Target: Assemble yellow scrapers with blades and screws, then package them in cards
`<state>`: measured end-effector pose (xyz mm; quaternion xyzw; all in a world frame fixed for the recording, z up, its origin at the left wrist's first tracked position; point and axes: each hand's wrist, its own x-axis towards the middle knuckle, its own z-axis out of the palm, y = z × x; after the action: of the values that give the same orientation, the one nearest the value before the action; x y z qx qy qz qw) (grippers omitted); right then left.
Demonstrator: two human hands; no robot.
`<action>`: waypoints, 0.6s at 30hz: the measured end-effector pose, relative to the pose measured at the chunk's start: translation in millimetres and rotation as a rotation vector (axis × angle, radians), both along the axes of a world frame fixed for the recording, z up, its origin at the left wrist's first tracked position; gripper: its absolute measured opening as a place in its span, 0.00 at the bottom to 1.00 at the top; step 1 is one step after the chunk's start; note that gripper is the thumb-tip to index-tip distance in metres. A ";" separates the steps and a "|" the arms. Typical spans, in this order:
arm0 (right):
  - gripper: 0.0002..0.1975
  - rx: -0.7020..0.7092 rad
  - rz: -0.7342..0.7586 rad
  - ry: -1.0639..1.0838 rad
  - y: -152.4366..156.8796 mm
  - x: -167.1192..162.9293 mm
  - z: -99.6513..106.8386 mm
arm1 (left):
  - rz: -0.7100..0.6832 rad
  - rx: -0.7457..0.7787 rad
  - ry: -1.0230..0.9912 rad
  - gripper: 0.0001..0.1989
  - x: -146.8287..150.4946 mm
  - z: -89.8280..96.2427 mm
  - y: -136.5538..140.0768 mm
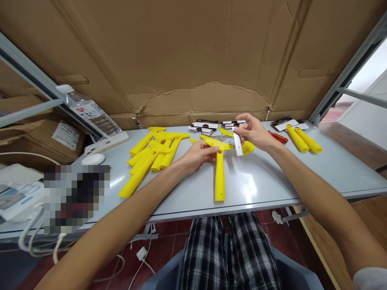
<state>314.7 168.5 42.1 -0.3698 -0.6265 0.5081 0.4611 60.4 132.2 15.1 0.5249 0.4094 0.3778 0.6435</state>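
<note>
My left hand (pixel 198 156) grips a yellow T-shaped plastic handle (pixel 220 177) at its head, its grip pointing towards the table's front edge. Between the fingertips of my right hand (pixel 252 131) hangs a flat, pale metal-looking strip (pixel 238 141), just right of the handle's head. Behind both lies a heap of small dark and silver pieces (pixel 225 139), too small to tell apart. A curved yellow plastic part (pixel 248 148) lies partly under my right hand. Left of my left hand, several more yellow handles (pixel 157 151) are piled up.
White-and-black cards (pixel 204 127) lie along the back by the cardboard wall (pixel 193 60). To the right are a red tool (pixel 278 137) and two yellow handles (pixel 304 139) with cards. A water bottle (pixel 90 110), power strip (pixel 107 143) and white mouse (pixel 93 159) stand left.
</note>
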 end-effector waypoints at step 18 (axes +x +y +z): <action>0.33 0.057 0.185 -0.151 -6.7 -5.7 -5.9 | -0.056 0.056 0.024 0.23 0.2 -1.6 -2.5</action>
<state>309.0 161.8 36.2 -0.3344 -0.7052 0.5010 0.3740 60.6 129.7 13.5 0.5585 0.3916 0.3644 0.6339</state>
